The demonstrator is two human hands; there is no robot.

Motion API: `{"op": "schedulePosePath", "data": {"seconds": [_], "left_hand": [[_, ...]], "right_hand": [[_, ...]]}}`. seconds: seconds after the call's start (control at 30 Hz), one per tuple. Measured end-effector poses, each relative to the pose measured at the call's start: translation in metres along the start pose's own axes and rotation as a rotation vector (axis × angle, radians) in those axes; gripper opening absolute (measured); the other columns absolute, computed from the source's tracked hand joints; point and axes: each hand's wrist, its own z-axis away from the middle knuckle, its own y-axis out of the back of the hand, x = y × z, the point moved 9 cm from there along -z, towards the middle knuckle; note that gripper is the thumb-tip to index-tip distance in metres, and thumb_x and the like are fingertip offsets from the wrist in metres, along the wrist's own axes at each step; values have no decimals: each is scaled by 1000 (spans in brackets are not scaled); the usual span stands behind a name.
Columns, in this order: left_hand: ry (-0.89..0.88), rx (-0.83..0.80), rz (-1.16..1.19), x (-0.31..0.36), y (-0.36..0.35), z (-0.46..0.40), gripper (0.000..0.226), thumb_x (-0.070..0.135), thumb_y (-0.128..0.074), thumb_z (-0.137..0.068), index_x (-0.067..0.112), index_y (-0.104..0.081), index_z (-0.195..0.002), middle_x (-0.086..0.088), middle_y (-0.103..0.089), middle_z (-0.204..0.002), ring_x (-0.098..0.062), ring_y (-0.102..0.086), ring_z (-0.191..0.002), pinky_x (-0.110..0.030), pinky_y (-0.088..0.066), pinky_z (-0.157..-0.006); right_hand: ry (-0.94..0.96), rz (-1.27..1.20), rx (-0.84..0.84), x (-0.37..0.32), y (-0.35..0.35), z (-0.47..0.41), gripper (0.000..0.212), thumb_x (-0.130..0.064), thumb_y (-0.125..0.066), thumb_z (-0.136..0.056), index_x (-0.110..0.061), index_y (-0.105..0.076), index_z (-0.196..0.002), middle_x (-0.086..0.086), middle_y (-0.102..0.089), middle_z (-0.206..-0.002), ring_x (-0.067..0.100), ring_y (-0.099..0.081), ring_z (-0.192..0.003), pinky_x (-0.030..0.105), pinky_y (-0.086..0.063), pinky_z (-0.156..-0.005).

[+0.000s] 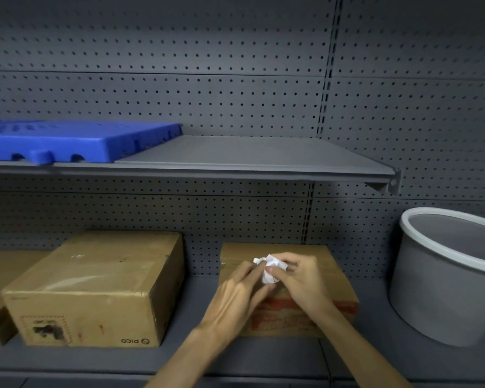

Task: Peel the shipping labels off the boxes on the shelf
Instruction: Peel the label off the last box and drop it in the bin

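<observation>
A crumpled white label (272,268) sits between both hands, above the red-printed cardboard box (331,278) on the lower shelf. My left hand (235,295) pinches its left side with the fingertips. My right hand (300,278) curls its fingers and thumb round the right side. To the left stands a larger brown box (101,287) marked PICO, with clear tape on top and a torn patch on its front. A third box (0,278) shows partly at the far left edge.
A grey bin with a white rim (445,278) stands tilted at the right on the lower shelf (196,357). A blue plastic panel (67,138) lies on the upper shelf (263,158). Grey pegboard forms the back wall.
</observation>
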Motion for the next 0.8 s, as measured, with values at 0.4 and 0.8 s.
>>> {"op": "schedulePosePath", "data": {"seconds": [0.4, 0.8], "left_hand": [[211, 35, 179, -33, 1, -4, 74, 61, -63, -80, 32, -40, -145, 13, -58, -97, -3, -56, -89, -22, -48, -84], [92, -25, 145, -15, -16, -15, 18, 35, -44, -100, 32, -53, -115, 16, -41, -92, -2, -47, -91, -15, -39, -78]], "right_hand": [[-145, -154, 172, 19, 37, -2, 16, -4, -71, -81, -15, -77, -91, -5, -76, -83, 1, -70, -77, 6, -47, -61], [-57, 23, -179, 14, -8, 0, 22, -11, -58, -93, -22, -76, -99, -9, -71, -109, -1, -64, -101, 20, -49, -91]]}}
